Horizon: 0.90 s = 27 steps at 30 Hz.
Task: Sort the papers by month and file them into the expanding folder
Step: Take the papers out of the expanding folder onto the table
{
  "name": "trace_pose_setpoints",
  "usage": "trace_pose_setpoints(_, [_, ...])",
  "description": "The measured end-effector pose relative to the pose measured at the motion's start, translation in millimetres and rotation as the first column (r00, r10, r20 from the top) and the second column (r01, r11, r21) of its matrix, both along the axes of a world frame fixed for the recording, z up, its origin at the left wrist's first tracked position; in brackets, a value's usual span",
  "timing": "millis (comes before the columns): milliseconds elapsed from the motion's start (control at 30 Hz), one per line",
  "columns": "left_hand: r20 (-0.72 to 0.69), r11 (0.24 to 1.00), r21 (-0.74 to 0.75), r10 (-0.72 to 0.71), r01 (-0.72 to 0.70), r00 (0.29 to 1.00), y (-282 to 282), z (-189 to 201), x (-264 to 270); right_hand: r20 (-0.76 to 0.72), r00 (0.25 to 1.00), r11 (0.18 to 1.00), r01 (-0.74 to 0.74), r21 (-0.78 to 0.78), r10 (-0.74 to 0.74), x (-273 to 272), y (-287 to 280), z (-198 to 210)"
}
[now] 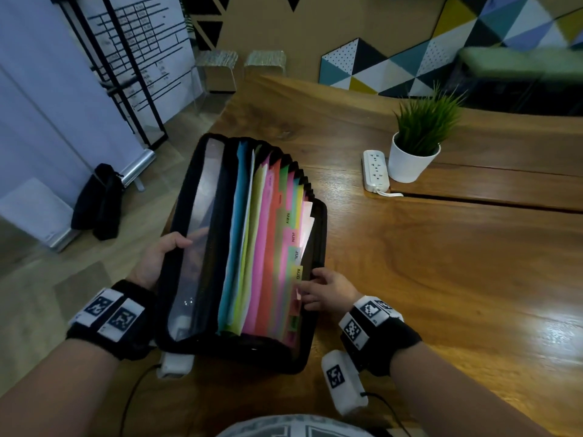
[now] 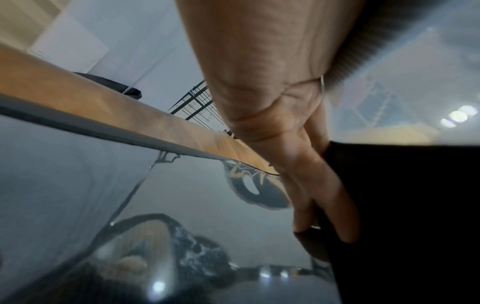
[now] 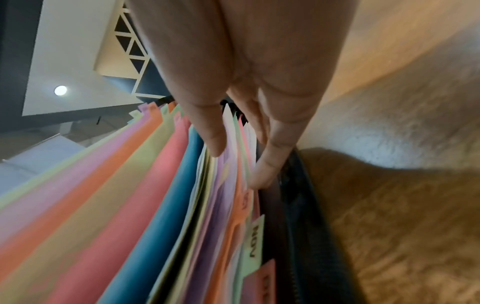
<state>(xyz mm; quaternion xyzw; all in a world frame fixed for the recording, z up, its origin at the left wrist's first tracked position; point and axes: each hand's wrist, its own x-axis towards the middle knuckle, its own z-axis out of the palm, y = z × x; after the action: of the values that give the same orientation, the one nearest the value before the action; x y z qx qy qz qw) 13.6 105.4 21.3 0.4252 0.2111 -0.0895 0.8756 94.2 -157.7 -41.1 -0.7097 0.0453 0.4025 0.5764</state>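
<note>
Nearest me, one expanding folder (image 1: 202, 310) lies open on the wooden tabletop (image 1: 441, 279). My left grip (image 1: 157, 257) clamps its clear flap; my right grip (image 1: 328, 291) rests relaxed, fingers (image 3: 270, 164) among the month tabs. Farther right: one power strip (image 1: 375, 168), one potted plant (image 1: 413, 146). Beyond: two clear stools (image 1: 217, 70).

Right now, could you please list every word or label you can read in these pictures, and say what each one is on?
"JUN": pink tab of the expanding folder.
"JUL": pale tab.
"AUG": yellow tab.
"NOV": green tab, right wrist view.
Tab above JUN: probably "MAY", blurred.
Red tab: unreadable.
Wall chart: too small.
Wrist-band markers: patterns, no words.
</note>
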Motion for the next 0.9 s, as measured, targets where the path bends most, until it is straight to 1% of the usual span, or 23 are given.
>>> trace_pose_setpoints(33, [0.027,0.999,-0.048,0.000,0.002,1.000,2,1,-2,-0.025,1.000,1.000,0.007,0.018,-0.007,-2,0,2])
trace_pose_setpoints(67, [0.037,0.998,-0.065,-0.008,0.010,0.999,4,0,-4,-0.020,1.000,1.000,-0.002,0.000,0.002,-2,0,2])
trace_pose_setpoints(133, [0.034,0.998,-0.061,0.014,-0.012,0.999,11,-2,-5,0.085,0.994,0.990,-0.061,-0.127,0.072,-2,2,1])
trace_pose_setpoints(200, [0.130,0.987,-0.149,-0.044,0.063,0.991,14,-2,-7,0.203,0.965,0.957,-0.104,-0.272,0.163,-3,6,-2])
trace_pose_setpoints(233, [0.109,0.987,-0.145,-0.051,0.067,0.993,15,0,-6,0.231,0.956,0.947,-0.107,-0.303,0.181,-4,8,-5])
trace_pose_setpoints(267, [0.104,0.992,-0.093,-0.076,0.086,0.992,17,3,-5,0.238,0.954,0.946,-0.103,-0.307,0.182,-5,11,-6])
trace_pose_setpoints(300, [0.079,0.998,0.012,-0.069,0.069,0.994,16,7,-5,0.242,0.955,0.953,-0.102,-0.286,0.174,-7,13,-5])
trace_pose_setpoints(367, [0.102,0.993,-0.069,-0.092,0.099,0.991,15,10,-8,0.246,0.962,0.980,-0.076,-0.181,0.121,-10,12,-3])
trace_pose_setpoints(400, [0.085,0.998,-0.037,-0.053,0.056,0.995,15,10,-9,0.230,0.970,0.993,-0.051,-0.103,0.074,-12,10,-1])
trace_pose_setpoints(433, [0.072,1.000,0.026,-0.012,0.010,0.997,17,8,-10,0.209,0.977,0.999,-0.028,-0.041,0.036,-13,8,1])
trace_pose_setpoints(500, [0.078,0.997,0.071,-0.001,-0.005,0.997,12,11,-11,0.176,0.984,0.998,-0.004,0.056,-0.006,-13,5,6])
trace_pose_setpoints(567, [0.074,1.000,0.022,0.003,-0.004,0.997,16,7,-11,0.122,0.991,0.991,0.036,0.127,-0.052,-9,4,7])
trace_pose_setpoints(600, [0.090,0.999,-0.012,-0.038,0.039,0.995,12,8,-14,0.084,0.994,0.988,0.056,0.147,-0.069,-8,4,9])
trace_pose_setpoints(633, [0.188,0.998,-0.023,-0.058,0.064,0.980,13,6,-16,0.068,0.995,0.989,0.067,0.129,-0.076,-5,4,6])
trace_pose_setpoints(667, [0.289,1.000,-0.027,0.000,0.008,0.957,24,-3,-18,0.084,0.993,0.994,0.083,0.074,-0.089,-3,4,4])
trace_pose_setpoints(700, [0.337,0.997,-0.070,0.006,0.019,0.941,34,-12,-21,0.107,0.987,0.992,0.120,0.035,-0.123,-1,4,0])
trace_pose_setpoints(733, [0.307,0.995,-0.100,0.017,0.015,0.952,36,-17,-24,0.111,0.982,0.988,0.156,0.010,-0.156,-1,5,-1])
trace_pose_setpoints(767, [0.276,0.994,-0.109,0.032,-0.002,0.961,29,-15,-23,0.097,0.981,0.986,0.168,0.018,-0.169,-2,6,-1])
trace_pose_setpoints(800, [0.181,0.996,-0.083,0.040,-0.025,0.983,25,-7,-20,0.058,0.985,0.987,0.158,0.037,-0.160,-3,7,-2])
trace_pose_setpoints(833, [0.094,0.997,-0.008,0.072,-0.071,0.993,24,-3,-19,0.007,0.988,0.986,0.152,0.070,-0.153,-4,9,-1])
trace_pose_setpoints(867, [0.065,0.989,0.068,0.124,-0.129,0.990,21,0,-18,-0.030,0.987,0.984,0.158,0.087,-0.155,-5,9,2])
trace_pose_setpoints(900, [0.059,0.981,0.125,0.143,-0.149,0.988,18,1,-15,-0.022,0.986,0.982,0.169,0.085,-0.168,-4,7,4])
